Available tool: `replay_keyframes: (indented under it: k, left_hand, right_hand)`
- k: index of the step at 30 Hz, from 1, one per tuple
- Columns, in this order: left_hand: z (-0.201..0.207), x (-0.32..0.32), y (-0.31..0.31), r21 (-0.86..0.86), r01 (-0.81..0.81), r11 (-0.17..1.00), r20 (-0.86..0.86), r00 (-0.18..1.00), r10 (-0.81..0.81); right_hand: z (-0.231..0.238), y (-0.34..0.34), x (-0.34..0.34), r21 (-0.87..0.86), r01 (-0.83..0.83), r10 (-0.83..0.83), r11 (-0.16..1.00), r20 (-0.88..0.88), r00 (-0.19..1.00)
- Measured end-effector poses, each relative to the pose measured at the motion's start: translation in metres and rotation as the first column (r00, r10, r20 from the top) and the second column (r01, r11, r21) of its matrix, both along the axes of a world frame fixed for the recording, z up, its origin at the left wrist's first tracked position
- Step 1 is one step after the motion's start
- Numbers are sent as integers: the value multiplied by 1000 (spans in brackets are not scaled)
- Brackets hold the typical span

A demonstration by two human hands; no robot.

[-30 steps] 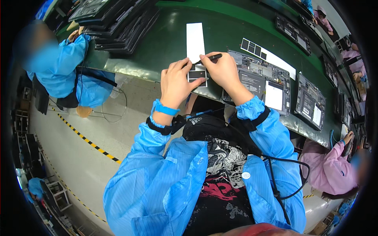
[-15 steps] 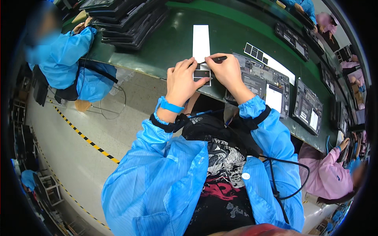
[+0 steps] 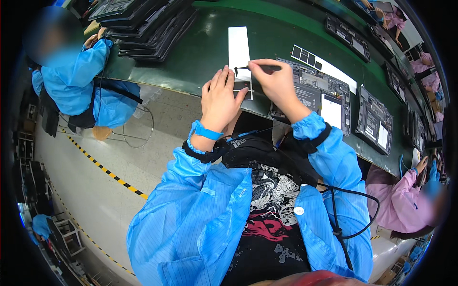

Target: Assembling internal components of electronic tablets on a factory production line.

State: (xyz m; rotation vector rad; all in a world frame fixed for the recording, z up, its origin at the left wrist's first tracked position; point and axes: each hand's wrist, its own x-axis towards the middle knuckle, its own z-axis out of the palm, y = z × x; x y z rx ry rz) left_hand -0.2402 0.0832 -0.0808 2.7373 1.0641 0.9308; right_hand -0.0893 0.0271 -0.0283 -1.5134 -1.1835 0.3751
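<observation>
My left hand [image 3: 219, 101] lies with fingers stretched out, its fingertips and thumb pressing on a white strip [image 3: 238, 45] with black rectangular stickers [image 3: 242, 88] at its near end. My right hand [image 3: 275, 80] is closed around slim black tweezers [image 3: 269, 67]. Their tips point left over the strip, just beside my left fingertips, with a small dark piece [image 3: 236, 71] at the end. Right of the strip, partly behind my right wrist, lies an opened laptop base [image 3: 305, 93] with its circuit board and battery showing.
A second white strip with black stickers [image 3: 307, 56] rests along the laptop's far edge. Another opened laptop base [image 3: 374, 119] sits to the right, and more [image 3: 347, 35] line the far side. Stacked laptop parts [image 3: 148, 33] stand at far left. A co-worker in blue [image 3: 76, 81] sits at left.
The tweezers' tips have moved left and slightly up from between my hands, and a small dark piece now shows at them. My left fingers have straightened out on the strip.
</observation>
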Motion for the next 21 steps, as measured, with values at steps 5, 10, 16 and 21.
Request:
replay_keyframes:
  k: [5, 10, 16, 21]
  left_hand:
    - [4, -14, 9, -43, -11, 999, -28, 1000, 9]
    - [20, -22, 15, -133, -32, 991, 27, 999, 36]
    - [61, 25, -9, -253, 401, 880, 211, 911, -354]
    - [93, 74, -21, -456, 633, 626, 144, 747, -650]
  right_hand:
    - [28, -95, 61, 120, 235, -224, 965, -97, 970]
    - [5, -192, 116, -75, 497, -502, 865, -138, 854]
    - [-17, -185, 107, 46, 427, -346, 903, -511, 786]
    - [-11, -164, 103, 121, 387, -269, 914, -531, 803]
